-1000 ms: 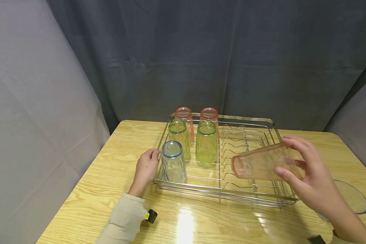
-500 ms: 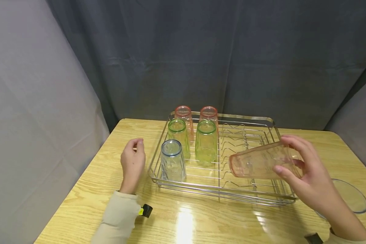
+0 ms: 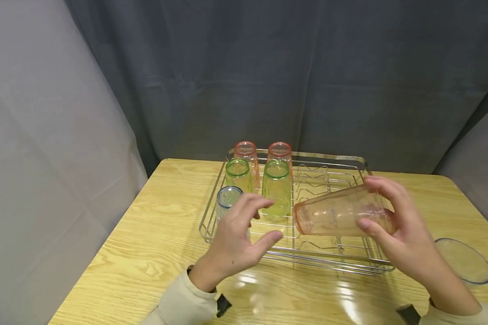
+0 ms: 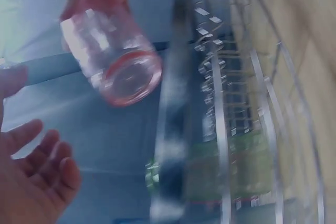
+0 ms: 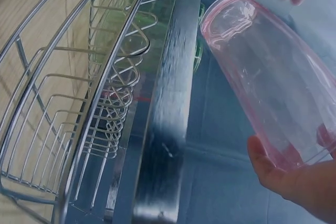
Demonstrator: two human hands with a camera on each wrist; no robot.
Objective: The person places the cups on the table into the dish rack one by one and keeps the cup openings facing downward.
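Observation:
A pink drinking glass (image 3: 337, 214) lies nearly sideways in the air above the wire dish rack (image 3: 329, 259). My right hand (image 3: 402, 234) grips its wide mouth end between thumb and fingers, and its base points left. Facing that base is my left hand (image 3: 240, 239), fingers and thumb spread apart around nothing. In the left wrist view the pink glass (image 4: 121, 61) hangs beyond the left fingers (image 4: 47, 150). Behind the left hand, a blue glass (image 3: 229, 197) stands upside down in the rack, partly hidden.
Two green glasses (image 3: 276, 189) and two pink glasses (image 3: 279, 151) stand upside down in the rack's left half. Wavy wire dividers (image 3: 309, 180) fill its right half. A clear blue-rimmed glass item (image 3: 465, 262) lies on the wooden table (image 3: 138, 253) at right. Dark curtain hangs behind.
My left hand has let go of the rack's left edge, drawn back, then swung right toward the held glass with fingers opened. The pink glass has shifted slightly left.

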